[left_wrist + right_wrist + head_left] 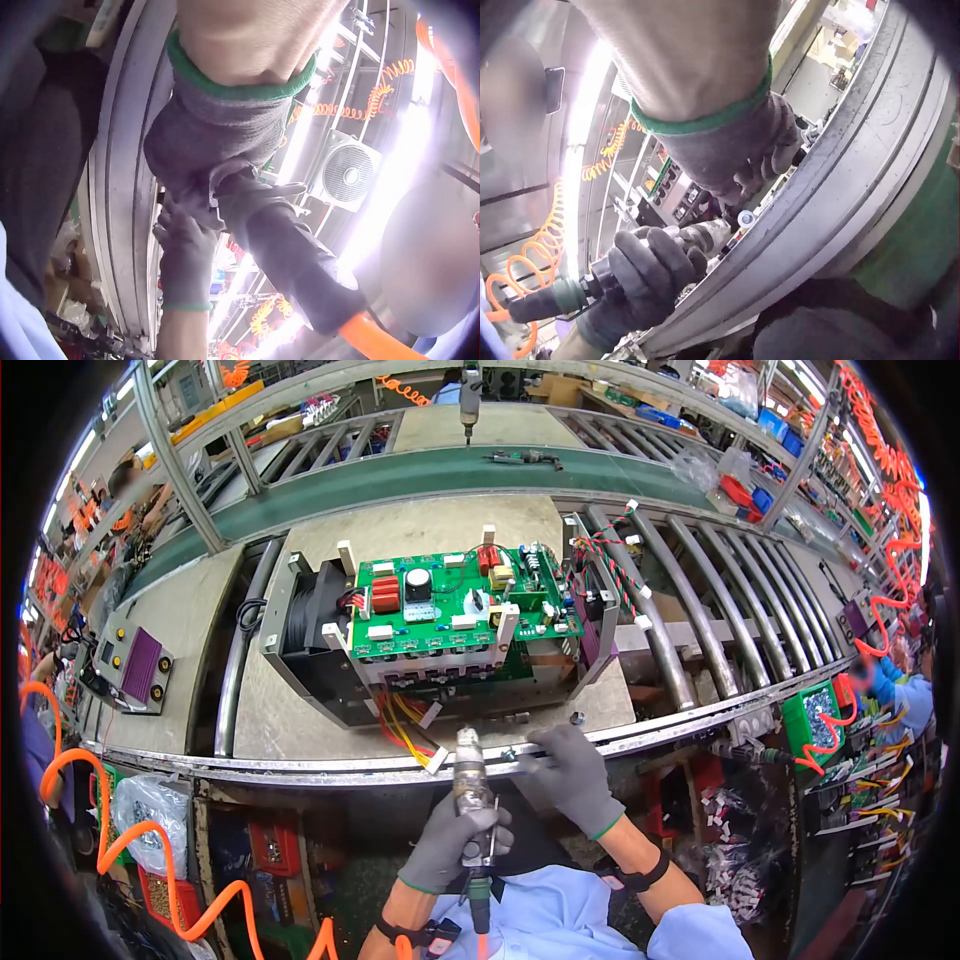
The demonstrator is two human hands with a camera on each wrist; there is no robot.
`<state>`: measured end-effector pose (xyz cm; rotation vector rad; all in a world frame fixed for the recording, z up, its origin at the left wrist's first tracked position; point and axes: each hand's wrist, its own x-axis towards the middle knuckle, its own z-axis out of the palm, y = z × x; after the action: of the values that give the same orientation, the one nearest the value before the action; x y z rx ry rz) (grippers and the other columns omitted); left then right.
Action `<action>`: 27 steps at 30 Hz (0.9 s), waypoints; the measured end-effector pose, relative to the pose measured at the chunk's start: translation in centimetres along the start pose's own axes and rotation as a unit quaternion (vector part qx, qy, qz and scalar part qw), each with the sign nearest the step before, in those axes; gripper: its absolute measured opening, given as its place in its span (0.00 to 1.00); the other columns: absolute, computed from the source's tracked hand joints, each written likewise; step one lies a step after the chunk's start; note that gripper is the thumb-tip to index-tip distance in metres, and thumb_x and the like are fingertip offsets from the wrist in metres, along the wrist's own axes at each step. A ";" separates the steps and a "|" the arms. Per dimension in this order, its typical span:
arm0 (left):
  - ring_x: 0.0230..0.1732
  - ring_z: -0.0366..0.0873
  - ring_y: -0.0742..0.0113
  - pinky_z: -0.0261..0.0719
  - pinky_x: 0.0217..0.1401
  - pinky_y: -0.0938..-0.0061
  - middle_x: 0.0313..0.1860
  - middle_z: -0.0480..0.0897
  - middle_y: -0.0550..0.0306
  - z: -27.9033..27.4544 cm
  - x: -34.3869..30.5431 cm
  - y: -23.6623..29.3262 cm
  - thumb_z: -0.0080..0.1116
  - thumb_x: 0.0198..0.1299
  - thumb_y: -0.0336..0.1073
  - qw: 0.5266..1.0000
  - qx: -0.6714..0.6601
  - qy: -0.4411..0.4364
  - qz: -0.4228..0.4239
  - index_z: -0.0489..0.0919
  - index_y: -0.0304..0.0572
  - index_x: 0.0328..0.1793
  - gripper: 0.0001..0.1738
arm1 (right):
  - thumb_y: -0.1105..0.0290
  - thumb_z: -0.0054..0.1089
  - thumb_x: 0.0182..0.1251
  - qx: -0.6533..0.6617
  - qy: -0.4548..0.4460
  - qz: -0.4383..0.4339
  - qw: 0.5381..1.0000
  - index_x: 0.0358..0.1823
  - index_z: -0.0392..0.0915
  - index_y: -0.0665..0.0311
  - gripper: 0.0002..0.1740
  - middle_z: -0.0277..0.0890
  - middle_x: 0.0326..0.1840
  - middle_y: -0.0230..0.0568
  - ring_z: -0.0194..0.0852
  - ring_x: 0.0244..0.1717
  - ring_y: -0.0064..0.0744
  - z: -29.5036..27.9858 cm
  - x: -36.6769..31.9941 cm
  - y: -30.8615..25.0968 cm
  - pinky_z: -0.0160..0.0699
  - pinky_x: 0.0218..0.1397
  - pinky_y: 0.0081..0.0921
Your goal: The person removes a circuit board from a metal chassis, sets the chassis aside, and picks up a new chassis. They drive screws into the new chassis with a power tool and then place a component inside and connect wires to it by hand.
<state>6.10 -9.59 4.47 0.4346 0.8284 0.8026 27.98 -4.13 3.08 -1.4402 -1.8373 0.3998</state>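
Observation:
My gloved left hand (pixel 455 845) grips a pneumatic screwdriver (pixel 470 770), its nose pointing up toward the metal rail of the bench. In the left wrist view the fingers of that hand wrap round the tool's dark body (pixel 285 255). My gloved right hand (pixel 575 780) is over the rail, just right of the tool's nose, with thumb and forefinger pinching a small screw (pixel 510 755). The right wrist view shows a washer-headed screw (pixel 746 219) by those fingertips. Beyond the hands sits a dark metal unit (pixel 325 610) with a green circuit board (pixel 460 600) on top.
Yellow and red wires with white connectors (pixel 435 760) hang from the unit toward the rail (pixel 330 765). Metal rollers (pixel 720 610) run on the right. An orange coiled hose (pixel 150 830) loops at the left. Another screwdriver (pixel 468 405) hangs above the green belt (pixel 380 480).

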 end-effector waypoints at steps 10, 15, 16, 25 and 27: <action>0.33 0.87 0.60 0.90 0.35 0.68 0.41 0.83 0.46 -0.9 -2.0 1.4 0.66 0.60 0.34 0.999 0.011 0.027 0.021 0.69 0.37 0.62 0.26 | 0.68 0.69 0.65 -0.031 -0.025 -0.048 0.998 0.47 0.82 0.59 0.11 0.82 0.41 0.40 0.82 0.43 0.47 2.1 0.6 -0.4 0.81 0.47 0.39; 0.34 0.87 0.59 0.89 0.37 0.66 0.42 0.83 0.45 -0.8 -1.9 0.6 0.65 0.61 0.33 1.000 0.007 -0.002 -0.003 0.70 0.35 0.59 0.23 | 0.73 0.61 0.73 0.146 -0.009 0.057 0.988 0.50 0.79 0.68 0.09 0.82 0.39 0.43 0.84 0.36 0.34 0.0 1.3 1.0 0.81 0.41 0.28; 0.33 0.87 0.59 0.89 0.36 0.67 0.42 0.83 0.45 -0.8 -1.8 0.5 0.65 0.61 0.33 1.000 0.011 -0.010 -0.007 0.71 0.35 0.59 0.23 | 0.73 0.60 0.74 0.160 -0.005 0.045 0.986 0.50 0.79 0.70 0.09 0.82 0.38 0.40 0.84 0.36 0.27 -0.1 1.3 1.5 0.81 0.40 0.26; 0.32 0.88 0.59 0.88 0.34 0.68 0.40 0.84 0.46 0.4 -1.5 0.8 0.68 0.59 0.33 0.998 0.042 -0.033 -0.028 0.70 0.37 0.58 0.24 | 0.69 0.54 0.82 0.288 -0.048 0.212 0.933 0.54 0.80 0.73 0.13 0.82 0.35 0.39 0.83 0.34 0.21 -2.1 1.0 0.8 0.84 0.37 0.20; 0.32 0.88 0.59 0.88 0.34 0.68 0.40 0.84 0.46 0.6 -1.3 0.8 0.68 0.59 0.33 0.998 0.044 -0.035 -0.028 0.70 0.37 0.58 0.24 | 0.66 0.54 0.83 0.299 -0.022 0.211 0.931 0.53 0.80 0.73 0.14 0.82 0.34 0.39 0.83 0.32 0.21 -1.7 0.7 1.1 0.83 0.35 0.19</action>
<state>5.73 -10.12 5.95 0.5129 0.8099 0.6966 29.92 -3.44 3.78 -1.3703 -1.2540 1.1077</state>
